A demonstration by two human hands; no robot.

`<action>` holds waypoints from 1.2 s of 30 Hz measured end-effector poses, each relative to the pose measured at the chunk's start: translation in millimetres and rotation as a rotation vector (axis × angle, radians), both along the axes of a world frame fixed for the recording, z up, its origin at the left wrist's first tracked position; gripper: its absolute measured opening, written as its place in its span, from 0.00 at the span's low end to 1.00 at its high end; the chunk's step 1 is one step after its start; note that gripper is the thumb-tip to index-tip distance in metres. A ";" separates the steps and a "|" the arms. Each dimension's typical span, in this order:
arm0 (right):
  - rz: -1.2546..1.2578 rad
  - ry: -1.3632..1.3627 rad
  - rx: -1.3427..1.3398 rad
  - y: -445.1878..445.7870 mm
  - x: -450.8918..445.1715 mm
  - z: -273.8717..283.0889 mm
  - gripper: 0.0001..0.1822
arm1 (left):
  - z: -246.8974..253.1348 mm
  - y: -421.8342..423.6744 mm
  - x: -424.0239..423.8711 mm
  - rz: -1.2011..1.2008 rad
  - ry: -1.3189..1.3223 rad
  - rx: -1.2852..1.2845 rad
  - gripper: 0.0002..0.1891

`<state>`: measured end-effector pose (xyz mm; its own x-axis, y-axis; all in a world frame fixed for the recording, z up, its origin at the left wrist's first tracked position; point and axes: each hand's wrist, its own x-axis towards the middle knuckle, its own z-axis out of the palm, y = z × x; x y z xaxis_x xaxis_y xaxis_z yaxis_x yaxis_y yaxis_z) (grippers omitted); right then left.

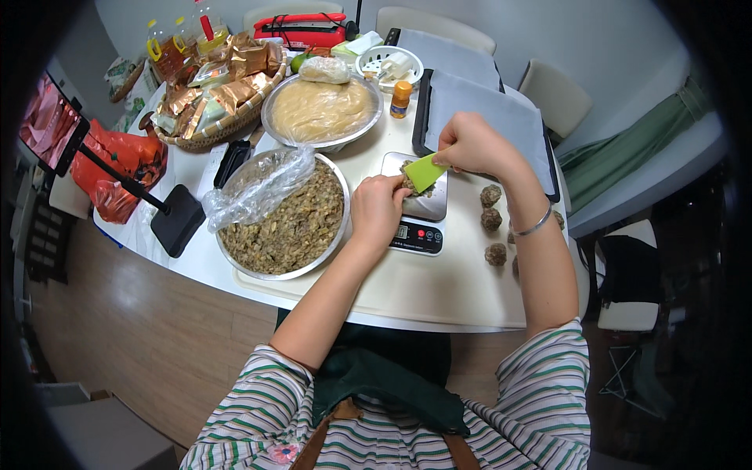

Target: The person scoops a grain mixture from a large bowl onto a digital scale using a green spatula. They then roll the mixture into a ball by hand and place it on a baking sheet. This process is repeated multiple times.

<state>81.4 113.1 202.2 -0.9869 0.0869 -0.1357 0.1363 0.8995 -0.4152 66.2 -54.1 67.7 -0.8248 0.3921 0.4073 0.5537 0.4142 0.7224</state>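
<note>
In my right hand (470,144) is a lime-green dough scraper (424,171), pinched by its upper edge and tilted over a kitchen scale's metal plate (427,207). Its lower edge meets a lump of chopped filling (406,169) on the plate. My left hand (376,205) is at the plate's left side, fingertips against the lump; whether they grip it is hidden. Left of that hand stands a metal bowl (345,226) of the same brown-green filling (282,229), partly covered by crumpled plastic wrap (267,188). Several rolled filling balls (491,220) lie right of the scale, some behind my right forearm.
Behind are a wrapped bowl of dough (320,108), an orange-capped jar (400,100) and lined baking trays (487,111). A basket of foil packets (217,111), a red plastic bag (120,170) and a phone stand (176,220) occupy the left.
</note>
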 end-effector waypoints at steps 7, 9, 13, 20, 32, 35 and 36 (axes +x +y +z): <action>-0.013 0.018 0.005 -6.2 0.7 -10.9 0.08 | -11.1 0.3 -4.8 0.027 0.020 0.062 0.08; -0.024 0.043 -0.001 -6.4 1.7 -17.0 0.08 | -10.2 0.3 -4.6 0.020 0.015 0.057 0.07; -0.080 0.042 -0.104 -2.7 6.0 -25.9 0.09 | -5.4 0.6 -1.5 0.013 0.052 0.059 0.08; -0.209 0.060 -0.188 -1.8 25.9 -11.5 0.10 | 7.6 -2.6 0.0 -0.022 0.061 0.149 0.07; -0.309 0.201 -0.110 15.1 51.2 -14.2 0.10 | 29.1 -16.6 -9.8 -0.103 -0.167 0.234 0.10; -0.299 0.321 0.070 16.2 53.0 -19.6 0.08 | 44.2 -27.9 -4.9 -0.116 -0.147 0.266 0.10; -0.282 0.367 0.152 15.8 53.0 -20.8 0.07 | 50.7 -35.3 -4.2 -0.112 -0.108 0.282 0.09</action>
